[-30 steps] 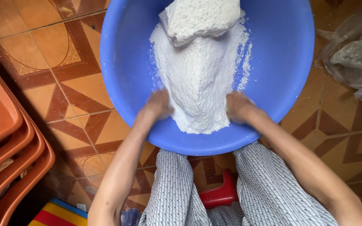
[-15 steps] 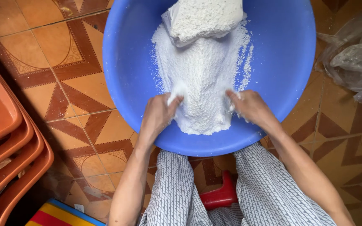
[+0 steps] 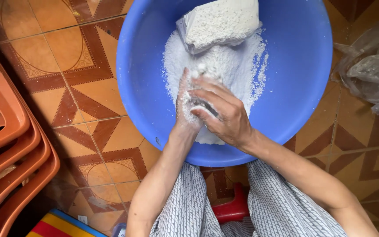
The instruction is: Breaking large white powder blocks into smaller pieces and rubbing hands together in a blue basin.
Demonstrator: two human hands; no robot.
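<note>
The white crumbly powder [image 3: 224, 70] lies heaped in the middle of the blue basin [image 3: 299, 87], running from the far rim toward the near side; a solid white block [image 3: 222, 19] of the same stuff sits on top at the far end, part wrapped in thin clear film. Over the near half of the heap the left hand [image 3: 187, 103] and the right hand [image 3: 222, 115] are pressed together, palm against palm, with a clump of powder caught between them; the fingers of both are curled round that clump, so both hands are gripping powder, not lying flat.

The risks, as I judge them: crumbs squeezed out between the palms could scatter over the near rim onto the tiled floor [image 3: 80, 92], since the hands work close to that edge; the block could slide down the heap if the powder under it is pulled away; a hard push on the near side could tip or shift the basin, which rests on the floor between the knees.

Beyond the basin, a crumpled clear plastic bag [image 3: 371, 70] lies to the right, its contents unclear; stacked orange plastic chairs [image 3: 9, 145] stand to the left; a red stool [image 3: 229, 208] shows between the patterned trouser legs.
</note>
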